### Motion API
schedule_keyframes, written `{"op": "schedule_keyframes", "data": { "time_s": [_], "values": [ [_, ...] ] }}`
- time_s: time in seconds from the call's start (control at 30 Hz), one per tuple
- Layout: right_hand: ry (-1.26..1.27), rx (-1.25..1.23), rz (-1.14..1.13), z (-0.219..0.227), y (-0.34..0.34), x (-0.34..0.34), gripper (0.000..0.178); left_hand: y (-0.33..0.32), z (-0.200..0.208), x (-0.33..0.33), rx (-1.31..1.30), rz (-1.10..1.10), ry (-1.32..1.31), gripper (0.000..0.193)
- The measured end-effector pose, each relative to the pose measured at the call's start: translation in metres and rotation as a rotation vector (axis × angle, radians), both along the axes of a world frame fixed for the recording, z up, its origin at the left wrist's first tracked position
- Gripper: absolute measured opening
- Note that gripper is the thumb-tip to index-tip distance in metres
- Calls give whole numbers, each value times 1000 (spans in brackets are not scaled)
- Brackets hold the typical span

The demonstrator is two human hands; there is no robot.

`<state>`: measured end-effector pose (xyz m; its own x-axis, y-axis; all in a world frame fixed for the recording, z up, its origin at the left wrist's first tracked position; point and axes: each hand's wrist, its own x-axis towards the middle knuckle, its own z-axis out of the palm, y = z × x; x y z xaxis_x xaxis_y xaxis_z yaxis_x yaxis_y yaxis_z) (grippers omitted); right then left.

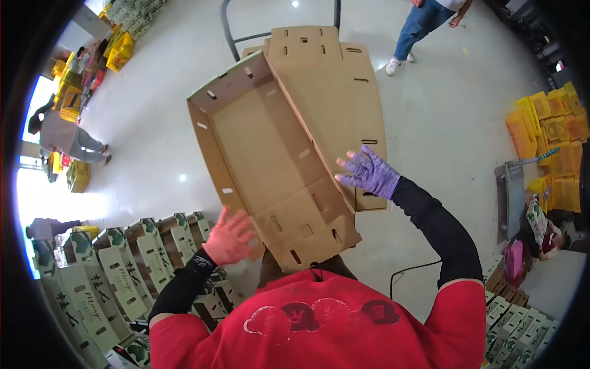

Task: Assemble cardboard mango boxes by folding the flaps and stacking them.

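An open cardboard box (258,129) with low walls and slotted cut-outs lies tilted in front of me, its near end close to my body. Beneath it, to the far right, is a pile of flat slotted cardboard sheets (362,123). My left hand (230,238) is spread beside the near left corner of the box, fingers apart and nothing in them. On the right, my right hand (372,174), in a purple glove with bare fingertips, hovers near the right wall with its fingers spread. Whether either hand touches the cardboard, I cannot tell.
A trolley's grey handle frame (228,31) rises behind the sheets. Rows of printed boxes (123,270) stand at lower left, with more at lower right. Yellow crates (556,135) are stacked at right. One person (424,31) stands far right, another (67,135) at left.
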<state>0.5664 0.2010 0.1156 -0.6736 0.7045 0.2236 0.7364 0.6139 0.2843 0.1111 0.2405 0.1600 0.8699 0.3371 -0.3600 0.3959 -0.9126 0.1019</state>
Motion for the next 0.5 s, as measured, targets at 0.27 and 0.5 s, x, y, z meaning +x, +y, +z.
{"op": "schedule_keyframes", "data": {
  "time_s": [0.27,0.5],
  "values": [
    [17,-84,87,-9,20,-47,27,-6,-12,-10,110,-49,-113,28],
    [-92,-134,-39,-1,5,-68,10,37,-24,64,-32,424,9,28]
  ]
}}
